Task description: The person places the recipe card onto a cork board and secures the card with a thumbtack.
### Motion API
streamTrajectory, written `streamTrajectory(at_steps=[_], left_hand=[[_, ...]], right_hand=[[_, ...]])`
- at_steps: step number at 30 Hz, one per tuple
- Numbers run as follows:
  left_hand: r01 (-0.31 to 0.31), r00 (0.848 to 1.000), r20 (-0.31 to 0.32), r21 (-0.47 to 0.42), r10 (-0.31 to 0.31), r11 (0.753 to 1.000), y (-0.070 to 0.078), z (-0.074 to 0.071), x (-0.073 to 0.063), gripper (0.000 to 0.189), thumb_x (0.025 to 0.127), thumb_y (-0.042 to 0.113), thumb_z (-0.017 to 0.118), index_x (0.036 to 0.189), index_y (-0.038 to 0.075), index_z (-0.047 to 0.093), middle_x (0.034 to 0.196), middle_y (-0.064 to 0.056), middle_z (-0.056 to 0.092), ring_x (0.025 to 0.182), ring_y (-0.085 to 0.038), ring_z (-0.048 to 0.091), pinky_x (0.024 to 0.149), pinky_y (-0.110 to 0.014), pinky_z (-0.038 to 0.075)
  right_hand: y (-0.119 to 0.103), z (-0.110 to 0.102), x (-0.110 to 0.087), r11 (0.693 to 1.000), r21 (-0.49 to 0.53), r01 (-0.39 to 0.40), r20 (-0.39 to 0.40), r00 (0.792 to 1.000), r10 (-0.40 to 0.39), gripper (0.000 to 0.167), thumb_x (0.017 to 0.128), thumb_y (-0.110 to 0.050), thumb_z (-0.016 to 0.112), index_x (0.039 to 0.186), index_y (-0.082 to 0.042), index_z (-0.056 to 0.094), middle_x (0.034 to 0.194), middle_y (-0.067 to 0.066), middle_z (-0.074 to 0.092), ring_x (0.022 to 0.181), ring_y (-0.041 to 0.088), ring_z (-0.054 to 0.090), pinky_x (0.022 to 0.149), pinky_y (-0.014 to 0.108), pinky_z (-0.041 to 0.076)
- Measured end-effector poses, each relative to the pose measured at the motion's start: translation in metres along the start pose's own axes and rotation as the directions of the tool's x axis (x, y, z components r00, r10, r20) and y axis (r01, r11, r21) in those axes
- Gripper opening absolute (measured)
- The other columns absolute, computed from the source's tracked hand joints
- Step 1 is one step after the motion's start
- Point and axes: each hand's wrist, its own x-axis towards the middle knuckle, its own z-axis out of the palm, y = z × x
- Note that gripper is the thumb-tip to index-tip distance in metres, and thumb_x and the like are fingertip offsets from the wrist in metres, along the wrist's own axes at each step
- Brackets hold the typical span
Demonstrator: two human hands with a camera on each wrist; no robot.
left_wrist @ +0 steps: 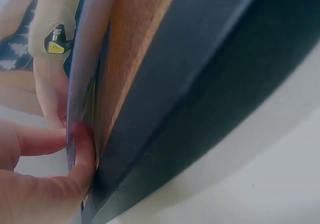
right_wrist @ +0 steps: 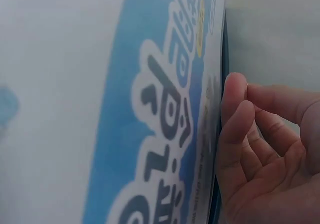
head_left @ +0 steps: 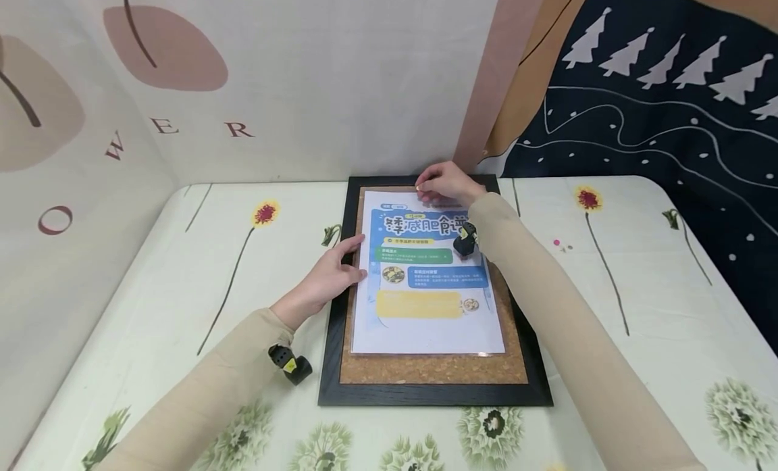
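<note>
A printed sheet point(head_left: 419, 336) lies over the cork board point(head_left: 434, 373), inside its black frame point(head_left: 434, 394), and leaves a strip of cork bare along the bottom and the right side. The left hand point(head_left: 325, 275) pinches the sheet's left edge — one finger on the near face, another behind it, between sheet and cork. The right hand point(head_left: 446, 184) is at the sheet's top edge, thumb and fingertips brought together on a tiny pale thing point(head_left: 418, 188), perhaps a pin, too small to make out; whether these fingers touch the sheet I cannot tell. The frame rests on the flower-printed counter point(head_left: 656, 349). The step in hand looks like fixing the sheet's top edge to the cork. The next move would call for a steady left hold — sheet straight and flat — while the right fingers press straight down.
</note>
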Motion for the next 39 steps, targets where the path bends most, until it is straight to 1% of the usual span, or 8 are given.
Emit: streamTrajectory(at_steps=[4,8,12,22,29,33,36,39], left_hand=[[-0.026,1.000,0.004,0.028,0.025,0.999,-0.0003,0.0003,-0.0016,0.071,0.092,-0.005,0.055,0.153,0.004,0.020,0.148,-0.021,0.029,0.089,-0.023,0.062,0.079,-0.031,0.049],[-0.039,0.999,0.009,0.070,0.038,0.997,0.0006,0.0011,-0.0033,0.073,0.093,-0.004,0.056,0.154,0.004,0.017,0.149,-0.020,0.030,0.086,-0.023,0.062,0.075,-0.031,0.050],[-0.040,0.999,0.010,0.106,0.039,0.994,0.0014,-0.0002,-0.0025,0.074,0.093,-0.003,0.056,0.155,0.006,0.016,0.150,-0.020,0.029,0.088,-0.024,0.063,0.075,-0.032,0.050],[-0.028,0.999,0.027,0.116,0.025,0.993,0.0023,-0.0029,-0.0008,0.074,0.093,-0.004,0.057,0.154,0.006,0.018,0.150,-0.020,0.028,0.088,-0.024,0.063,0.076,-0.032,0.051],[-0.023,1.000,0.023,0.130,0.020,0.991,0.0030,-0.0021,0.0027,0.076,0.092,-0.004,0.059,0.155,0.006,0.019,0.151,-0.019,0.028,0.086,-0.023,0.064,0.074,-0.031,0.051],[-0.014,0.999,0.031,0.127,0.010,0.992,0.0031,-0.0012,0.0030,0.076,0.092,-0.004,0.058,0.155,0.006,0.016,0.154,-0.018,0.023,0.085,-0.022,0.065,0.075,-0.032,0.051],[-0.013,0.999,0.032,0.127,0.009,0.992,0.0026,0.0002,0.0029,0.077,0.092,-0.004,0.058,0.155,0.005,0.014,0.154,-0.018,0.021,0.083,-0.021,0.064,0.075,-0.031,0.051],[-0.013,1.000,0.018,0.135,0.011,0.991,0.0020,0.0012,0.0023,0.077,0.092,-0.004,0.059,0.154,0.004,0.015,0.152,-0.018,0.023,0.082,-0.020,0.063,0.074,-0.030,0.051]], right_hand=[[-0.0004,0.0005,-0.0021,1.000,-0.007,0.000,-0.004,1.000,0.000,0.015,0.097,-0.012,0.060,0.109,-0.004,0.064,0.098,0.012,0.067,0.080,0.020,0.064,0.067,0.026,0.049],[0.0007,0.0002,-0.0021,1.000,-0.008,-0.004,-0.006,1.000,0.004,0.015,0.097,-0.013,0.059,0.108,-0.004,0.064,0.097,0.012,0.067,0.080,0.019,0.064,0.067,0.025,0.049],[0.0008,0.0001,-0.0020,1.000,0.002,-0.016,-0.014,1.000,0.016,0.015,0.098,-0.014,0.059,0.107,-0.004,0.064,0.097,0.012,0.067,0.078,0.018,0.063,0.066,0.025,0.049],[0.0001,0.0017,-0.0033,0.999,0.006,-0.051,-0.018,0.999,0.051,0.018,0.098,-0.016,0.059,0.110,-0.005,0.065,0.098,0.011,0.067,0.080,0.019,0.063,0.069,0.025,0.047],[-0.0016,0.0021,-0.0021,0.993,0.055,-0.108,-0.049,0.993,0.111,0.017,0.096,-0.014,0.061,0.109,-0.005,0.066,0.096,0.011,0.067,0.074,0.018,0.060,0.066,0.026,0.045],[-0.0020,0.0038,-0.0015,0.985,0.091,-0.145,-0.065,0.986,0.151,0.016,0.095,-0.013,0.062,0.108,-0.005,0.067,0.094,0.010,0.068,0.071,0.017,0.060,0.064,0.026,0.044],[-0.0031,0.0064,-0.0022,0.983,0.096,-0.154,-0.077,0.984,0.161,0.016,0.095,-0.013,0.062,0.108,-0.005,0.067,0.093,0.009,0.068,0.071,0.018,0.060,0.064,0.026,0.044],[-0.0050,0.0097,-0.0037,0.984,0.091,-0.153,-0.090,0.983,0.161,0.016,0.095,-0.014,0.062,0.107,-0.004,0.067,0.091,0.010,0.067,0.070,0.019,0.058,0.063,0.027,0.043]])
